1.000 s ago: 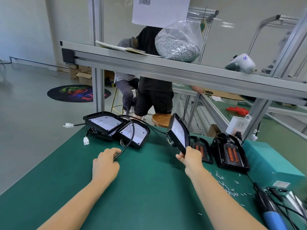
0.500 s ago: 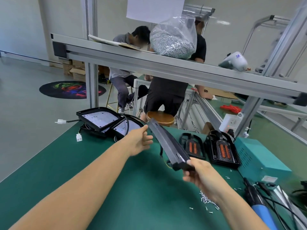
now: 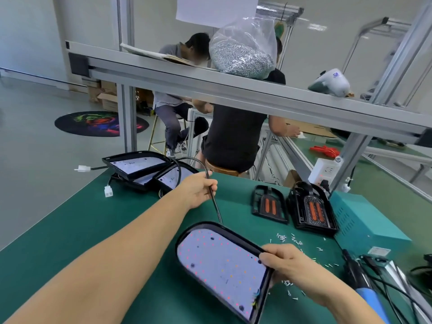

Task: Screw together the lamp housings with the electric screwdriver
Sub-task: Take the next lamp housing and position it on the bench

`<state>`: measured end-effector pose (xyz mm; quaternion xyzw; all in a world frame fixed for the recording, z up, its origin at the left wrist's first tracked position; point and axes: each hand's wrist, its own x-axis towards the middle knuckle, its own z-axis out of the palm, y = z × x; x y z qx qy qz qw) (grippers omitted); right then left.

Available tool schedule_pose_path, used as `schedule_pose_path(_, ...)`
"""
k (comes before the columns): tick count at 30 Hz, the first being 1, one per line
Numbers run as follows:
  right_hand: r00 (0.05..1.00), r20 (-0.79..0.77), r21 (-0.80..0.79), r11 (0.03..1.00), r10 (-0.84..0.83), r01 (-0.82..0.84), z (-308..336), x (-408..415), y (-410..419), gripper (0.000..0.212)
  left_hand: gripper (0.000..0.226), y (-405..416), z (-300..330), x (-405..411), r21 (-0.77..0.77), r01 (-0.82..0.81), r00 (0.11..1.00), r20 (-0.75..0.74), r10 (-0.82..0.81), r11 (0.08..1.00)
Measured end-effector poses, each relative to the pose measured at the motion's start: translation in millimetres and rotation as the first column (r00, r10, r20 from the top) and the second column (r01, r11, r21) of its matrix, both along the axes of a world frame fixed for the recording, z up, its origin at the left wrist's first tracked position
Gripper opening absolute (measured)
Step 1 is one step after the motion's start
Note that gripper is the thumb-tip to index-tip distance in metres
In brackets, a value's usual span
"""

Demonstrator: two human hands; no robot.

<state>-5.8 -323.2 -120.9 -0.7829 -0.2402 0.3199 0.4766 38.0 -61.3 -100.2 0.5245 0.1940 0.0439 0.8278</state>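
Note:
A black lamp housing (image 3: 222, 260) with a white LED board lies face up near the table's front. My right hand (image 3: 287, 265) grips its right rim. My left hand (image 3: 198, 189) pinches the housing's black cable (image 3: 216, 206) a little above the green mat. Several more LED housings (image 3: 138, 166) are stacked at the far left. Two black back covers (image 3: 268, 203) (image 3: 309, 206) with orange inserts lie at the right. Loose screws (image 3: 292, 240) are scattered beside my right hand. The electric screwdriver (image 3: 360, 281), with a blue grip, lies at the right edge.
A teal power box (image 3: 367, 220) stands at the right. An aluminium shelf beam (image 3: 233, 92) crosses overhead with a bag of screws (image 3: 243, 50) and a white tool (image 3: 332, 83) on it. Two people sit behind the table. White connectors (image 3: 108, 190) lie at the left.
My right hand has brought the housing down from a tilted, edge-on hold to face up near the front. My left hand has taken hold of its cable.

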Motion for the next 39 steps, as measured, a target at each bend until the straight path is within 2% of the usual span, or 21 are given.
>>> schedule_pose_path(5, 0.995, 0.084, -0.084, 0.995, 0.053, -0.046, -5.0, 1.9, 14.8, 0.027, 0.027, -0.8, 13.5, -12.4, 0.203, 0.026, 0.989, 0.14, -0.055, 0.979)
schedule_pose_path(10, 0.994, 0.105, -0.118, 0.993, 0.041, -0.029, -1.5, 4.3, 21.5, 0.024, 0.028, -1.4, 31.2, -32.9, 0.365, -0.026, 0.966, 0.249, -0.071, 0.931)
schedule_pose_path(17, 0.973, 0.219, -0.124, 0.987, -0.073, 0.102, -2.8, 3.1, 28.8, 0.032, 0.038, 5.5, 35.2, -69.8, 0.396, -0.051, 0.941, 0.327, -0.089, 0.917)
schedule_pose_path(19, 0.97, 0.179, -0.068, 0.981, -0.166, 0.181, -7.0, 3.0, 30.4, 0.03, 0.04, 7.0, 31.3, -81.4, 0.394, -0.047, 0.939, 0.332, -0.095, 0.918)
schedule_pose_path(22, 0.95, 0.045, 0.009, 0.951, -0.308, 0.308, -15.7, 0.9, 35.7, 0.03, 0.043, 7.7, 20.9, -101.2, 0.354, -0.025, 0.939, 0.329, -0.1, 0.935)
schedule_pose_path(24, 0.928, 0.039, 0.013, 0.929, -0.371, 0.371, -20.6, -0.8, 37.7, 0.027, 0.043, 6.8, 10.0, -113.8, 0.28, -0.002, 0.933, 0.345, -0.099, 0.96)
schedule_pose_path(26, 0.915, 0.072, 0.014, 0.918, -0.397, 0.397, -24.2, -3.1, 37.9, 0.026, 0.034, 6.4, 1.3, -125.5, 0.148, 0.042, 0.921, 0.377, -0.096, 0.988)
schedule_pose_path(27, 0.912, 0.091, 0.008, 0.916, -0.4, 0.401, -25.8, -4.3, 37.1, 0.026, 0.023, 7.9, -1.7, -131.0, 0.061, 0.071, 0.915, 0.394, -0.089, 0.996)
schedule_pose_path(29, 0.905, 0.128, -0.013, 0.912, -0.406, 0.411, -28.0, -6.9, 33.6, 0.025, 0.013, 13.4, -2.6, -139.2, -0.182, 0.105, 0.91, 0.414, -0.02, 0.978)
schedule_pose_path(31, 0.886, 0.153, -0.021, 0.895, -0.437, 0.445, -29.7, -8.9, 28.4, 0.025, 0.012, 19.3, -2.3, -144.3, -0.384, 0.022, 0.928, 0.351, 0.124, 0.923)
schedule_pose_path(32, 0.875, 0.15, -0.017, 0.884, -0.46, 0.468, -30.4, -10.1, 25.9, 0.025, 0.015, 20.1, -1.8, -147.3, -0.424, -0.053, 0.942, 0.278, 0.186, 0.904)
schedule_pose_path(35, 0.857, 0.12, 0.006, 0.863, -0.502, 0.505, -31.5, -16.4, 19.9, 0.029, 0.032, 10.9, -7.7, -157.3, -0.325, -0.165, 0.974, 0.092, 0.205, 0.931)
schedule_pose_path(37, 0.862, 0.094, 0.021, 0.867, -0.497, 0.498, -33.0, -20.9, 16.4, 0.03, 0.023, 1.5, -15.7, -163.7, -0.253, -0.163, 0.984, 0.029, 0.176, 0.954)
schedule_pose_path(39, 0.88, 0.077, 0.036, 0.883, -0.47, 0.468, -32.7, -24.4, 11.1, 0.028, 0.013, -3.1, -21.7, -169.6, -0.091, -0.186, 0.983, -0.028, 0.184, 0.978)
